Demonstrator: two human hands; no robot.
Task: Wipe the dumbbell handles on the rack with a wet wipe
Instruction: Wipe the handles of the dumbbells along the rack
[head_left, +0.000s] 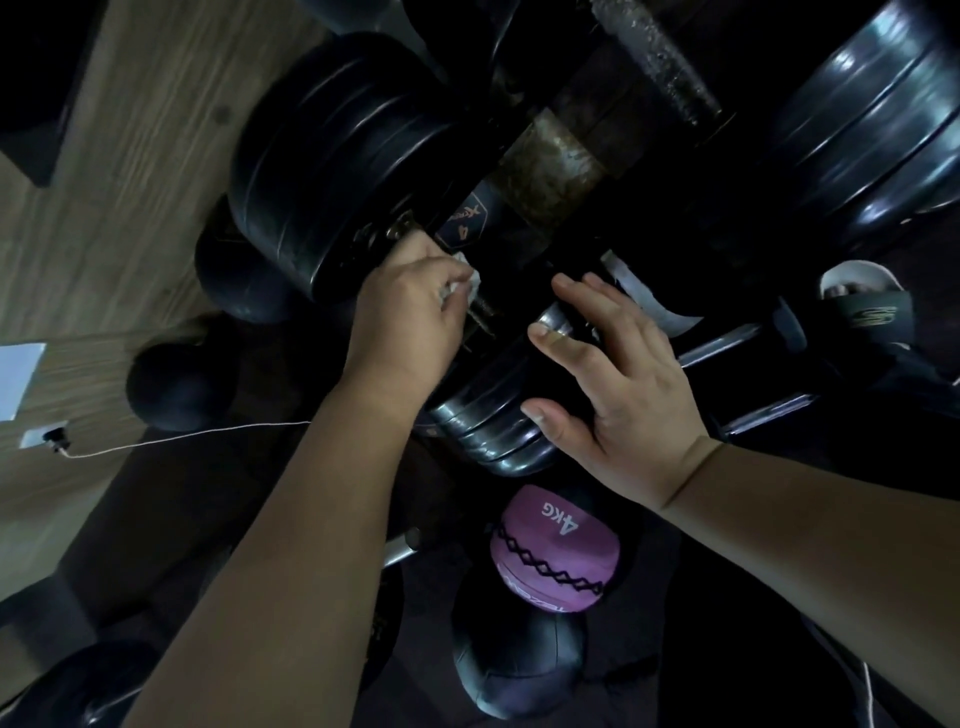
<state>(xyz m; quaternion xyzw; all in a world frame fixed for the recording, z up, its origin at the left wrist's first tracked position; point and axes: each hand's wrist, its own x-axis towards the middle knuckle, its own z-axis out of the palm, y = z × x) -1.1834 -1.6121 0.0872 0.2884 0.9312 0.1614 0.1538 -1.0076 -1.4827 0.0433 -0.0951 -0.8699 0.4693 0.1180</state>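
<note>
Nearest my lens, the left forearm (291, 561) rises from the bottom edge and the right forearm (810, 525) enters from the lower right. Just left of the frame's centre, I see the crumpled white wet wipe (467, 283) pressed against the knurled metal dumbbell handle (483, 309). Most of that handle is hidden in shadow. The left hand (410, 312) grips the wipe, its fingers curled tightly round the cloth. Just beside it, the right hand (623, 384) lies flat with fingers straight and spread, holding nothing. Its thumb rests on the ribbed black rubber dumbbell head (483, 426) at that handle's near end.

Above the wipe, a larger black rubber dumbbell head (332, 156) fills the upper left of centre, and a rusty metal bar (550, 161) runs diagonally toward the top right. Below the hands sits a purple medicine ball marked 4KG (556, 551), touching a black leather medicine ball (519, 660) beneath it. Pale wood-grain floor (130, 208) shows along the left, crossed by a thin white cable (182, 439). At the right edge I make out a foot in a dark slide sandal (867, 306).
</note>
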